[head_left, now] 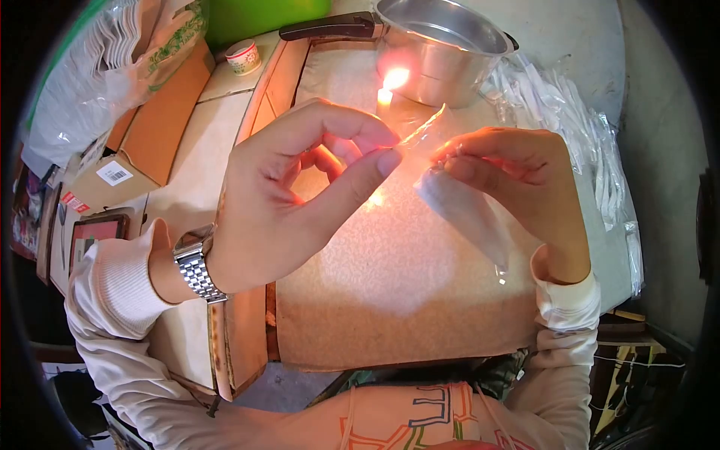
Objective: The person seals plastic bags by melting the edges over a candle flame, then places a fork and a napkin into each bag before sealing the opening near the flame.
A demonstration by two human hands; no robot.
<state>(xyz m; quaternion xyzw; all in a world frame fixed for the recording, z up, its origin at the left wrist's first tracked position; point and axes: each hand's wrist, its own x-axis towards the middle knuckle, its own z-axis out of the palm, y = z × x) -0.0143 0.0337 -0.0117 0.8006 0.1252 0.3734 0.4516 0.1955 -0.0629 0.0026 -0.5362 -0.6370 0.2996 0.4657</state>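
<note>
Left hand (pixel 292 195): thumb and forefinger pinched on the top edge of a clear bag (pixel 465 210). Right hand (pixel 517 172): fingertips pinched on the same edge; bag hangs below. Candle (pixel 385 94) just beyond fingers, before pot (pixel 442 45).

Clear glossy plastic bag (pixel 466 210); shiny brushed metal pot (pixel 442 46); polished steel watch (pixel 196 264); matt speckled bench (pixel 405 277); ribbed white cloth sleeve (pixel 112 285); matt brown cardboard box (pixel 161 120).

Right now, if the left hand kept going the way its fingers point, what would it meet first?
Probably the right hand, just across the small plastic bag that the left hand also pinches; depth is hard to judge.
</note>
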